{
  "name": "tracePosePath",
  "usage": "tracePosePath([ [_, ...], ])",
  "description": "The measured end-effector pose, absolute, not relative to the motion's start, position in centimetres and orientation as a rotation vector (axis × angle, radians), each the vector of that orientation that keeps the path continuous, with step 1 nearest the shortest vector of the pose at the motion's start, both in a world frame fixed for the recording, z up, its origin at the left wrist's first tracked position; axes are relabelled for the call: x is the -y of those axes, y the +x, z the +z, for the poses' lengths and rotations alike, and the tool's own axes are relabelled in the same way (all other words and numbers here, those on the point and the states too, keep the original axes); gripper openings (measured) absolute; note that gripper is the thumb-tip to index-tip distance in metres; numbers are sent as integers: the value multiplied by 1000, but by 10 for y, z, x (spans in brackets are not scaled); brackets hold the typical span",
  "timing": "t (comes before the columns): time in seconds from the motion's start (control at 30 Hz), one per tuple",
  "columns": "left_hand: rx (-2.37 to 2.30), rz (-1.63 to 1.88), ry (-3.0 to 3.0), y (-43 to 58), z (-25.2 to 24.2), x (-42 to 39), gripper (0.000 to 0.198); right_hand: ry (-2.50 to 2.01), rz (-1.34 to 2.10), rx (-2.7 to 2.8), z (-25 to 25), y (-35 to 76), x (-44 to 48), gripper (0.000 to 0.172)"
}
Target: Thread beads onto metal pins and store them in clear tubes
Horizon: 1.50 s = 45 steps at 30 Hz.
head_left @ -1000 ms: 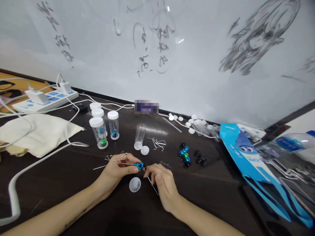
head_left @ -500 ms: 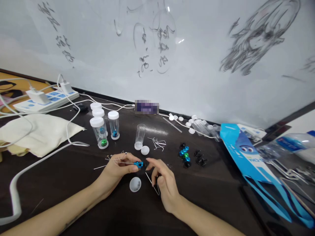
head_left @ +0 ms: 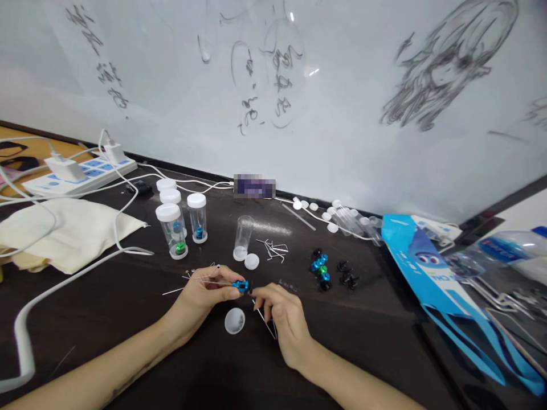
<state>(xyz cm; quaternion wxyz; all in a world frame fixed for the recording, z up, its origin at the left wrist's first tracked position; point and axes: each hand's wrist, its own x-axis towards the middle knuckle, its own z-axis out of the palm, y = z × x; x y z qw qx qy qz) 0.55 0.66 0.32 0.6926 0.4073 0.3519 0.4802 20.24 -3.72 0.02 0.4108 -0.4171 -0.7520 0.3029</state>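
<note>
My left hand point(head_left: 209, 287) pinches a small blue metal part point(head_left: 241, 286) between thumb and fingers. A black piece sits at the part's right end. My right hand point(head_left: 284, 316) is closed, its index fingertip at that black end; whether it touches or is just beside it I cannot tell. Under its curled fingers is a thin silver L-shaped hex key point(head_left: 265, 322), pointing down. Just below my hands stands a small white cup point(head_left: 235, 321) with tiny dark pieces inside. Thin pins point(head_left: 173, 290) lie behind my left hand, partly hidden by it.
Capped clear tubes point(head_left: 198, 219) with blue or green parts stand at left. An open tube point(head_left: 243, 236) and white cap point(head_left: 252, 261) are ahead, near silver hex keys point(head_left: 273, 249). Blue, green and black parts point(head_left: 321, 267) and black pieces point(head_left: 347, 275) lie right; a blue bag point(head_left: 410, 267) lies beyond.
My right index finger has come down and slightly left onto or beside the black end of the blue part. My left hand has hardly moved.
</note>
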Motion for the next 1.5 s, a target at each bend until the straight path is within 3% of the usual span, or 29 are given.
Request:
tracePosePath([
  [0.87, -819, 1064, 966, 5, 7, -5, 18, -1032, 784, 1940, 1, 202, 37, 65],
  [1.2, -568, 922, 929, 4, 5, -4, 17, -1064, 781, 1793, -4, 199, 40, 27],
  [1.37, -485, 858, 844, 3, 7, -2, 25, -1067, 892, 1617, -5, 196, 36, 24],
  [1.5, -493, 766, 886, 3, 8, 0, 27, -1036, 926, 1456, -3, 195, 31, 32],
])
